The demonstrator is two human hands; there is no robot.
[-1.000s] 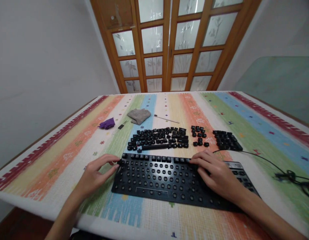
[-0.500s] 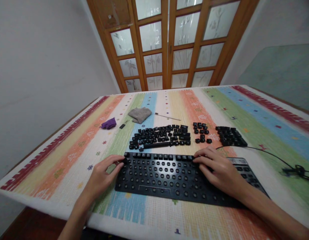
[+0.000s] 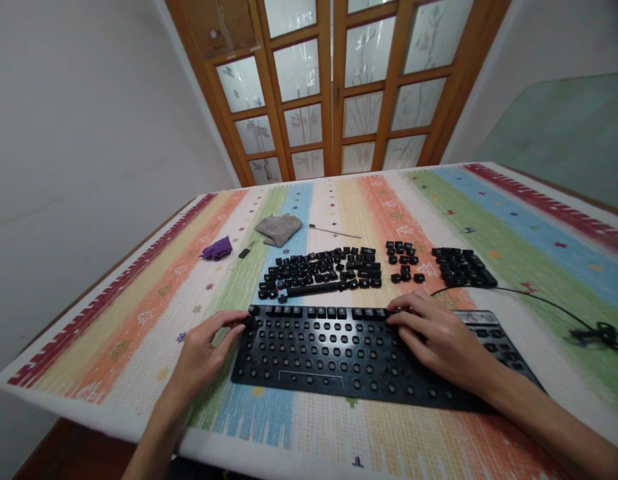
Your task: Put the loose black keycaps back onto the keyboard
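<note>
A black keyboard (image 3: 313,347) lies in front of me, a row of keycaps (image 3: 331,312) along its top edge and bare switches across most of the rest. At its upper left corner, my left hand (image 3: 209,347) pinches a small black keycap (image 3: 250,322) between thumb and index finger. My right hand (image 3: 433,333) rests over the right part of the board. Its fingers are bent together at the right end of the top row, and what lies under their tips is hidden. Loose black keycaps (image 3: 323,270) lie in rows just behind the keyboard.
More loose keycaps (image 3: 403,257) and a tight block of keycaps (image 3: 463,268) lie back right. A black cable (image 3: 543,301) runs off right. Farther back are a grey cloth (image 3: 279,229), a purple cloth (image 3: 217,249), a small wire-ended tool (image 3: 245,253) and a thin brush (image 3: 336,232).
The view has shifted slightly. Both hands stay at nearly the same places on the keyboard, with no clear change in their grip.
</note>
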